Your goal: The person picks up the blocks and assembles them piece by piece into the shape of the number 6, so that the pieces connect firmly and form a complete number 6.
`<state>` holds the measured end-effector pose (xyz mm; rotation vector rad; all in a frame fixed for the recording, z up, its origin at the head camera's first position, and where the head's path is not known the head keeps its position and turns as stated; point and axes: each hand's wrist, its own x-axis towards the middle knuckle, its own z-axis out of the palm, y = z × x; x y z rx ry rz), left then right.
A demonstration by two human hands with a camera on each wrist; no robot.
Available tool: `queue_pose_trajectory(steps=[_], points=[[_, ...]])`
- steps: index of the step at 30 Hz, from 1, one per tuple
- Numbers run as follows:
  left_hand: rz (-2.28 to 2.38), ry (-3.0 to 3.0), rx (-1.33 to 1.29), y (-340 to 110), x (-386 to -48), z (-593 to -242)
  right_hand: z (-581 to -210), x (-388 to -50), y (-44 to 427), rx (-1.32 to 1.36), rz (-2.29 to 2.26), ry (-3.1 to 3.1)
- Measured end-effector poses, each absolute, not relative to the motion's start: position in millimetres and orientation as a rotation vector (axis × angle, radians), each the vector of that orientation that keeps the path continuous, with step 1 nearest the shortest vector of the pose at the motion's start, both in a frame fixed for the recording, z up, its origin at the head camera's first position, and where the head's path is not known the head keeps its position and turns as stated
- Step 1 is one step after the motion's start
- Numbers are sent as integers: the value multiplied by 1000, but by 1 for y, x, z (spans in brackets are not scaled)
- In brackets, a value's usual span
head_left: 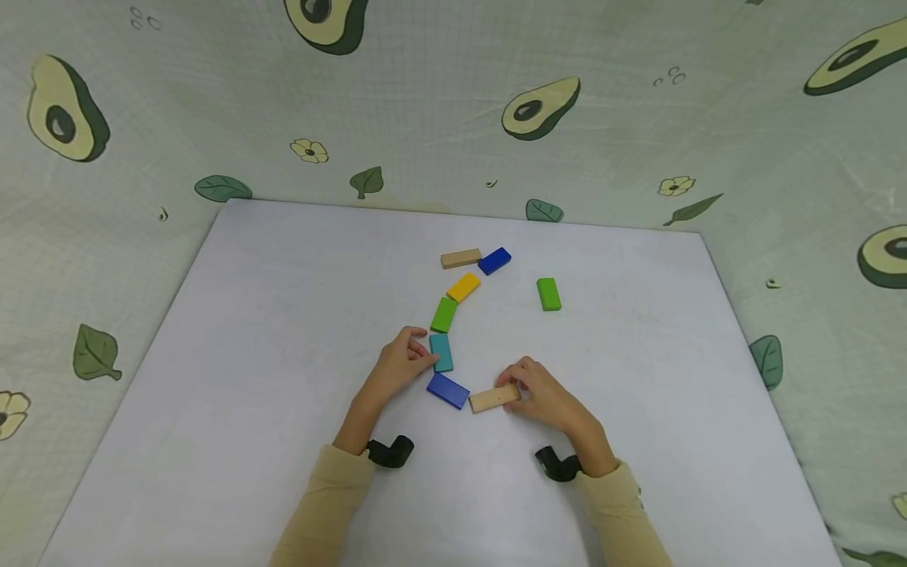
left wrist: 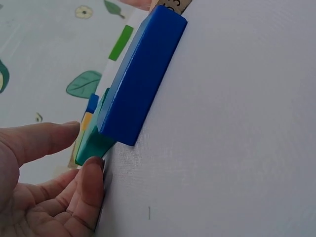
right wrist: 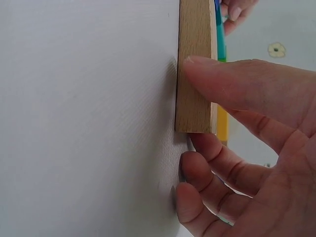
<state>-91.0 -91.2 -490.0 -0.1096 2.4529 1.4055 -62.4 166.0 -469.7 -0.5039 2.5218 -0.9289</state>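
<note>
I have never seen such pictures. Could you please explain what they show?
No machine here: a person works with left hand and right hand. The large picture is from a camera on the head; the smaller two are from the left and right wrists, where black pieces sit. On the white table lie eight blocks: seven close together in a bent line, and one green block apart, to the right. The right hand pinches the nearer plain wooden block. The left hand is at the teal block's edge, without a clear grip.

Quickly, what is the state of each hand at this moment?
Left hand: open, beside the teal block; whether it touches cannot be told.
Right hand: closed, pinching the nearer wooden block at one end.
</note>
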Motion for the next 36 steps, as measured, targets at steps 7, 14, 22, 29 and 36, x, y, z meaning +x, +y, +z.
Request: queue_pose_trajectory(steps=[7,14,22,29,36], points=[[1442,2474,-24,-95,-86,-487,-470,-63,168,-543,-954,2524],[1216,2666,374,-93,-66,-475,-471,-62,168,-522,-955,2521],[610,2886,863,-89,-52,-471,-471,-60,169,-517,-959,2542],[396,2893,1090,-86,-54,-476,-470,-58,169,-504,-961,2540],[341,2907,1139,-83,-59,-481,-470,-58,169,-514,-981,2535]])
